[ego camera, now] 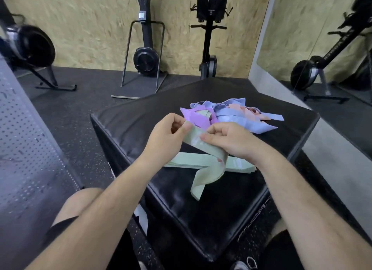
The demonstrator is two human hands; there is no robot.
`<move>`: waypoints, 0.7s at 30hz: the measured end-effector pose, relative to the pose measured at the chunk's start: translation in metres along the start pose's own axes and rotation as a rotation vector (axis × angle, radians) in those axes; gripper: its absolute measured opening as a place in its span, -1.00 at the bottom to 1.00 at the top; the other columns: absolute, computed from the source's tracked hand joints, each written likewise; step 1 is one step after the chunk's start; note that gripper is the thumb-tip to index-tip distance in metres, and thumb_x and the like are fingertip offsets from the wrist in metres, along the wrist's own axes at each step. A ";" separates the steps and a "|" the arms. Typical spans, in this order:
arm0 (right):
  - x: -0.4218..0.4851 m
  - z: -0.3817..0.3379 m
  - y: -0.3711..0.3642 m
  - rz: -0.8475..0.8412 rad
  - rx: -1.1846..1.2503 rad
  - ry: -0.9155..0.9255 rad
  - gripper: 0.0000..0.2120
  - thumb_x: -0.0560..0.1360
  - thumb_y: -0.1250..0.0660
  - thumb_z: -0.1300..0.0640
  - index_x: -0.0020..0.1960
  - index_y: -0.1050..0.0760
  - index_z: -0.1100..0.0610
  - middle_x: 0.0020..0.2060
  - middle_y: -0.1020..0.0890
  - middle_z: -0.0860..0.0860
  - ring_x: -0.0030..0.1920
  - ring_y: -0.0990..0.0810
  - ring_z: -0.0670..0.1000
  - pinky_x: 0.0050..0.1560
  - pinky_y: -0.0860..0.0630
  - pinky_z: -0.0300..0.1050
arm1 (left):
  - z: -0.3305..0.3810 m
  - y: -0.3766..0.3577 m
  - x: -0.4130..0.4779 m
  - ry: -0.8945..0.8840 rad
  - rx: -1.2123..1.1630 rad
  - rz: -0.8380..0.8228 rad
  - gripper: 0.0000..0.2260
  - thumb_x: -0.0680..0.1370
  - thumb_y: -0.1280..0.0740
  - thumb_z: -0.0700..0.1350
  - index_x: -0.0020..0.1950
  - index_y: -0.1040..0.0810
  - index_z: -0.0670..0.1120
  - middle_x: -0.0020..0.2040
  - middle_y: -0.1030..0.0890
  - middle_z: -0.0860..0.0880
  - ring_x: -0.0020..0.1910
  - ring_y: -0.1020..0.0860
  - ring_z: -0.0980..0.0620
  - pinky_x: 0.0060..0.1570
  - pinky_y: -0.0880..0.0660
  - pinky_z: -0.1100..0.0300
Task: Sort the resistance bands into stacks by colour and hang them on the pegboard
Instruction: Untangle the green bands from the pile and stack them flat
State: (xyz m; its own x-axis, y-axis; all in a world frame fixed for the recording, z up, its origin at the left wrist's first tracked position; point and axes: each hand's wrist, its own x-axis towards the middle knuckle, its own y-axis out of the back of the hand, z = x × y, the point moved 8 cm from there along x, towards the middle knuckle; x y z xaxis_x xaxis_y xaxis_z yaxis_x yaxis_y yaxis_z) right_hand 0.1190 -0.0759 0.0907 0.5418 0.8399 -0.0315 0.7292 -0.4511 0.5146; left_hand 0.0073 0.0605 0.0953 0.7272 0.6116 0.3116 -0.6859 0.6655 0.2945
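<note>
Pinching a pale green band (203, 149) at its upper end with both hands, left hand (167, 137) and right hand (229, 141) each closed on it with thumb against curled fingers, just above the black padded box (141, 125); letting the rest hang in a twist down to the box top, across a flat green stack (237, 164) lying under the wrists. Looks like the sorting step, with the green colour in work. Next calls for untwisting this band and laying it flat and aligned on the green stack, then going back to the mixed pile (231, 115) of purple, blue and pink bands farther on the box. Hanging apparently not yet begun: no band seen on the pegboard (26, 129) at the left, though cut off by the frame and blurred, hooks hard to make out. Cannot count the bands in the stack or in the pile
</note>
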 end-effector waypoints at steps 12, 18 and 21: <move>0.078 0.048 -0.016 -0.158 -0.370 -0.122 -0.59 0.53 -0.38 -0.25 -0.20 -0.56 0.10 -0.40 -0.51 -0.08 -0.39 -0.48 -0.08 -0.25 -0.39 -0.15 | -0.099 0.021 0.032 0.320 -0.044 0.013 -0.94 0.40 -0.51 -0.04 -0.24 -0.69 0.00 -0.24 -0.68 0.02 -0.24 -0.56 0.06 -0.07 -0.53 0.02; 0.102 0.073 -0.043 -0.243 -0.494 -0.153 -0.61 0.56 -0.33 -0.24 -0.18 -0.53 0.09 -0.59 -0.47 -0.24 -0.46 -0.44 -0.15 -0.33 -0.33 -0.17 | -0.122 0.016 0.040 0.297 0.179 0.034 -0.91 0.50 -0.44 -0.05 -0.15 -0.60 -0.03 -0.32 -0.54 0.09 -0.35 -0.45 0.15 -0.25 -0.41 0.26; 0.110 0.080 -0.048 -0.251 -0.491 -0.146 -0.61 0.54 -0.34 -0.26 -0.24 -0.50 0.04 -0.57 -0.47 -0.30 -0.33 -0.47 -0.10 -0.22 -0.41 -0.14 | -0.127 0.016 0.043 0.266 0.218 0.016 -0.97 0.51 -0.43 -0.08 -0.11 -0.59 0.03 -0.27 -0.57 0.02 -0.32 -0.49 0.15 -0.21 -0.44 0.24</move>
State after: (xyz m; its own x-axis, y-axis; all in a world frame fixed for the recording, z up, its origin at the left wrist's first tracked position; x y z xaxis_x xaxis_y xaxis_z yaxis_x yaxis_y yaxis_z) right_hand 0.1772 0.0140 -0.0064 0.4544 0.8373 -0.3040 0.5818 -0.0205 0.8131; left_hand 0.0306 0.1519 -0.0014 0.6785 0.7304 0.0791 -0.6656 0.5655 0.4870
